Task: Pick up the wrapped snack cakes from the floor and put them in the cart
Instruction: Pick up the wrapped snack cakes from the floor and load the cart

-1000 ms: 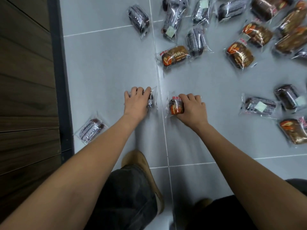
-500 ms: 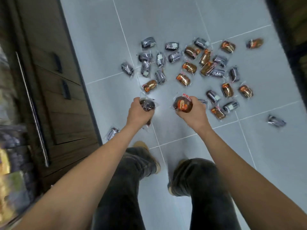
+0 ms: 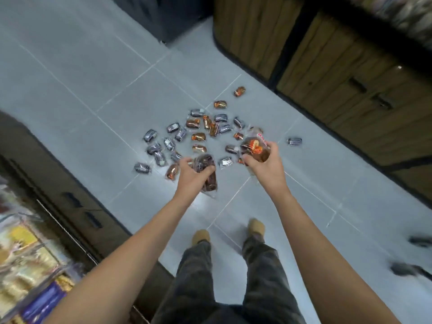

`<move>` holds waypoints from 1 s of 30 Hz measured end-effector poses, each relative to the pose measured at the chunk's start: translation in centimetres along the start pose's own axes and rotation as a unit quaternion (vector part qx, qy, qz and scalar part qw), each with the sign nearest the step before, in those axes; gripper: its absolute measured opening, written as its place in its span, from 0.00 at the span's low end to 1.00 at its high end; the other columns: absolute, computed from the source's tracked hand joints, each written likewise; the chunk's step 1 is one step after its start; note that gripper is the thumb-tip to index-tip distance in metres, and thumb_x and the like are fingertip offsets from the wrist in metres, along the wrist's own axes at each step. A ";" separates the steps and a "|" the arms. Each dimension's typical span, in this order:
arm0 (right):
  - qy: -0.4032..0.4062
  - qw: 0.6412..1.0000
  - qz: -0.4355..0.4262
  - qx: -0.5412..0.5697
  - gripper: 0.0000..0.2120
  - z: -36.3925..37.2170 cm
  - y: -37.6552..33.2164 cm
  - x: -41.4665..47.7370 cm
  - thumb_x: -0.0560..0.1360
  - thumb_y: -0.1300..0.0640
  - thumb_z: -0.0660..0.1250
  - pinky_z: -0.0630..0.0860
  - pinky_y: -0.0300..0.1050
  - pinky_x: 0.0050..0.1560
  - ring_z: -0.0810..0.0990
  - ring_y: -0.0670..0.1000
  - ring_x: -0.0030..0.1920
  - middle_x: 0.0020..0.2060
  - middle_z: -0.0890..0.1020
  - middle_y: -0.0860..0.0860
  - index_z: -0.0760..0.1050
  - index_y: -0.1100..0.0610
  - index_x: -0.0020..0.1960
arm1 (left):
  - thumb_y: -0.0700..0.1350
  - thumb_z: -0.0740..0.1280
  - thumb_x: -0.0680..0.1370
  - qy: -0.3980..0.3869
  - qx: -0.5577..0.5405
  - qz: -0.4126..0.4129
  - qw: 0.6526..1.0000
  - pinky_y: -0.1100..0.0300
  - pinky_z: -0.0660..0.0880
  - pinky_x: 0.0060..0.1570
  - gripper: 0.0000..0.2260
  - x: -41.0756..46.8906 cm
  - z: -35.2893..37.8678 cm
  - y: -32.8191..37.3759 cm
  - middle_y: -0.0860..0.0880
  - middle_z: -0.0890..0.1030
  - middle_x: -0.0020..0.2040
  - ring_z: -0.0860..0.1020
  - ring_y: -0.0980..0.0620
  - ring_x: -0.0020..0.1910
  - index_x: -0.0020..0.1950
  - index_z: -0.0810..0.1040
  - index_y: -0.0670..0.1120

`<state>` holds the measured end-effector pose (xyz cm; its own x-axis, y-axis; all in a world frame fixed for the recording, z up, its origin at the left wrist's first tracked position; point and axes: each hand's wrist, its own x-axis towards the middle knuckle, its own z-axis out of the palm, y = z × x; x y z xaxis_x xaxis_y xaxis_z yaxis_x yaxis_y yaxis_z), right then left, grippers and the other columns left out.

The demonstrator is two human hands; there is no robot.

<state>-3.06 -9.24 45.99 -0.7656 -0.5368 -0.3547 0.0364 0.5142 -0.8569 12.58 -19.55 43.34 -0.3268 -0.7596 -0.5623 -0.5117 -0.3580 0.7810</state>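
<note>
Head view shows the person now standing upright over the floor (image 3: 98, 73), where a second ago they were crouched with both hands pressed onto cakes on the tiles. Each hand has come up with a catch: the left hand (image 3: 190, 177) is closed around a dark-wrapped cake (image 3: 205, 168), with what may be a second dark wrapper hanging just below the fingers, though blur makes that uncertain; the right hand (image 3: 263, 163) is closed around an orange-and-brown cake (image 3: 254, 148). Both cakes are lifted well clear of the floor, so the pick-up for this pair looks done and the carry to the cart comes next. No cart can be made out in this frame; it is probably off to one side, since the view has swung round between shelves.

Counting what is left: the scattered pile of cakes (image 3: 198, 136) on the tiles holds roughly two dozen, about fourteen in silvery-dark wrappers and about ten in orange-brown ones, some overlapping so the tally is approximate. One dark cake (image 3: 294, 141) lies apart to the right of the pile, and two blurred dark shapes at the far right edge may be more. Two hands, two or three cakes held, so the task is judged to be at an early stage with many trips remaining.
</note>
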 end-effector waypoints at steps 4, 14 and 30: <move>0.114 0.990 0.030 0.080 0.17 -5.6 0.3 -4.1 0.69 0.57 0.74 0.70 0.26 0.41 0.77 0.42 0.42 0.42 0.79 0.45 0.71 0.51 0.53 | 0.49 0.73 0.71 -0.072 0.029 0.056 0.995 0.69 0.67 0.33 0.25 -2.9 3.8 3.7 0.56 0.71 0.46 0.71 0.63 0.42 0.59 0.61 0.51; 0.332 0.917 0.079 0.207 0.24 -22.3 5.0 -13.4 0.71 0.51 0.73 0.68 0.27 0.41 0.75 0.36 0.46 0.49 0.76 0.41 0.70 0.52 0.63 | 0.51 0.72 0.72 -0.275 0.067 0.144 0.948 0.58 0.72 0.47 0.25 -12.7 18.8 11.0 0.54 0.74 0.49 0.75 0.56 0.48 0.62 0.62 0.54; 0.449 0.828 0.097 0.322 0.18 -51.1 18.2 -21.6 0.73 0.50 0.71 0.78 0.42 0.45 0.81 0.45 0.42 0.47 0.83 0.51 0.76 0.57 0.58 | 0.46 0.73 0.71 -0.434 0.084 0.187 0.877 0.63 0.75 0.41 0.23 -33.7 50.5 9.8 0.50 0.76 0.54 0.79 0.57 0.46 0.60 0.64 0.53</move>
<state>-18.72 45.89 57.22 -0.8641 0.3757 -0.3350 0.3276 -0.0857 -0.9409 -21.60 29.97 56.23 -0.9419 -0.0802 -0.3263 -0.3248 -0.0314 0.9453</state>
